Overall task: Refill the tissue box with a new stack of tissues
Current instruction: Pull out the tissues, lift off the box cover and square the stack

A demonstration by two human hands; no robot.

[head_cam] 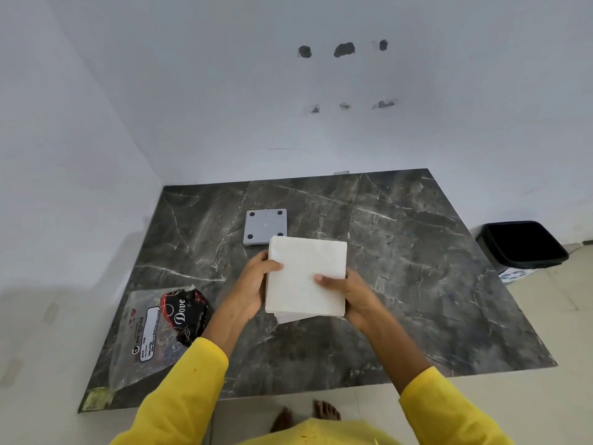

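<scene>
A thick white stack of tissues [306,277] is held above the dark marble table [417,268]. My left hand [253,284] grips its left edge with the thumb on top. My right hand [349,293] grips its right edge, thumb also on top. Both sleeves are yellow. Behind the stack a grey square tissue box piece [264,226] with dark round feet at its corners lies flat on the table; its near edge is hidden by the tissues.
An opened clear plastic tissue wrapper [150,329] with a black printed label lies at the table's left front. A black bin [523,245] stands on the floor to the right. White walls close off the back and left. My bare feet [305,415] show below.
</scene>
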